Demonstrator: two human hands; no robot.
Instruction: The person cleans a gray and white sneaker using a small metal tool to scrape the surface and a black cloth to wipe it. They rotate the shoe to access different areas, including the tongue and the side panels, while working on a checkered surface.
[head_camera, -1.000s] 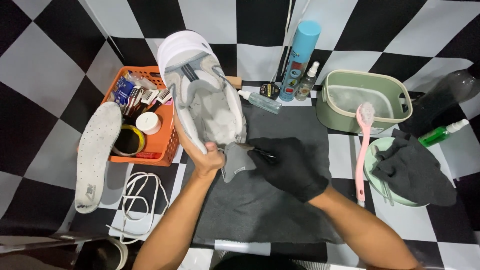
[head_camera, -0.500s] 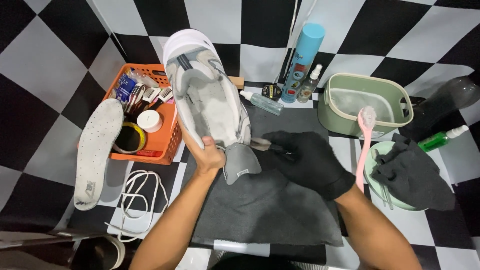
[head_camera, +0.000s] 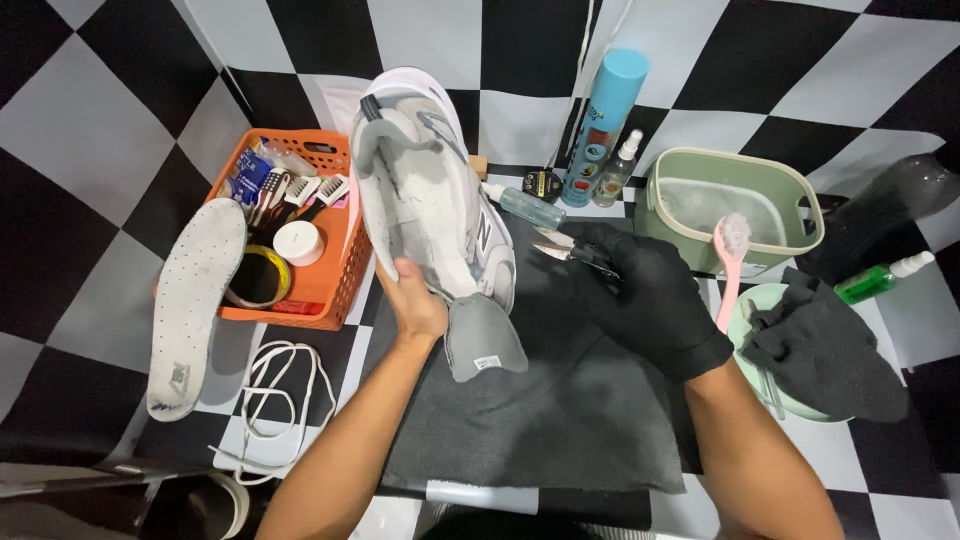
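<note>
Left hand (head_camera: 415, 305), bare, fingers clamped on the shoe (head_camera: 430, 200) from below at the heel end. The shoe is held up over the grey mat (head_camera: 560, 420), opening facing the camera, toe pointing away, tongue (head_camera: 482, 340) flopped out toward the person. Right hand (head_camera: 645, 290), in a black glove, fingers closed around small snips (head_camera: 565, 250); the blades point at the shoe, just beside its side, not clearly touching. Orange basket (head_camera: 320, 290) left of the shoe holds brushes, a tape roll and a white jar. Insole (head_camera: 190, 300) lies left of the basket, white laces (head_camera: 280, 390) in front of it. Blue spray can (head_camera: 600, 115) stands behind the mat. Green tub (head_camera: 790, 215) at right, pink brush (head_camera: 730, 265) leaning on its rim. Dark cloth (head_camera: 820, 350) lies over a green bowl.
</note>
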